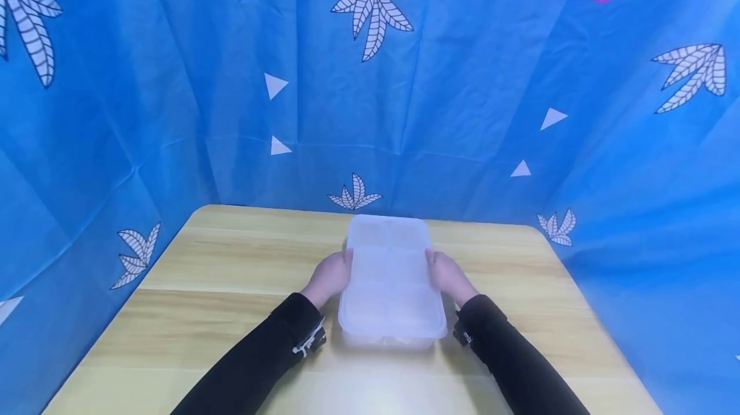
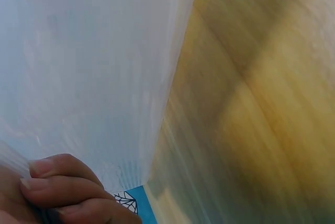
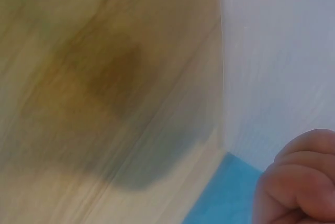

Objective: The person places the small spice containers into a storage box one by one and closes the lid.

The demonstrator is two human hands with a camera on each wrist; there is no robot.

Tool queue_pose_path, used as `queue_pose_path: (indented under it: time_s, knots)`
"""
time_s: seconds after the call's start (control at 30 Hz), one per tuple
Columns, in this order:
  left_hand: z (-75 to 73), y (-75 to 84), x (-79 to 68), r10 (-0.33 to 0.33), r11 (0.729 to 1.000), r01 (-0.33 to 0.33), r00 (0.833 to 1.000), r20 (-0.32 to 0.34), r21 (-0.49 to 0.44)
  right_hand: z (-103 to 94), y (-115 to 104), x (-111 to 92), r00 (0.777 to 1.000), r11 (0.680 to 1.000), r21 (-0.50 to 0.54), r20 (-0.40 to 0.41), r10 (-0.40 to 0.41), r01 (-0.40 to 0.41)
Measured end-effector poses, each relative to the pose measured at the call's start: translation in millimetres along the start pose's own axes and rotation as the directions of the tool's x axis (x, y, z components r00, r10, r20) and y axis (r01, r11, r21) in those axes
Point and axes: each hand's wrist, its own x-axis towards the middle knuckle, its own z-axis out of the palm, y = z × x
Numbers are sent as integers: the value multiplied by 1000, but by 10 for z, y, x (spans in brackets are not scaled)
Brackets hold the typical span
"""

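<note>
A translucent white plastic food container (image 1: 388,342) with a whitish lid (image 1: 393,273) is in the middle of the head view, over the wooden table. My left hand (image 1: 332,273) grips its left long side, the thumb at the lid's rim. On the opposite side my right hand (image 1: 451,275) holds it the same way. Curled fingers (image 2: 73,195) show low against the container wall in the left wrist view. Bent fingers (image 3: 303,177) are likewise beside the wall in the right wrist view. Faint dividing lines cross the lid; the contents cannot be made out.
The light wooden table (image 1: 231,254) has rounded far corners. A blue curtain (image 1: 462,81) printed with white leaves and triangles hangs behind and along both sides. Shadows of the hands and container fall on the tabletop.
</note>
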Motion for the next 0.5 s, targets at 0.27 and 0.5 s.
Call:
queue_pose_path:
  time_s: [0.27, 0.5]
  knots:
    - [-31, 30, 13, -12, 999, 12, 1000, -4, 32, 1, -17, 4, 1000, 1000, 8, -2, -9, 9]
    - [-14, 33, 6, -34, 998, 34, 999, 4, 49, -14, -29, 1, 1000, 1000, -28, 3, -6, 6]
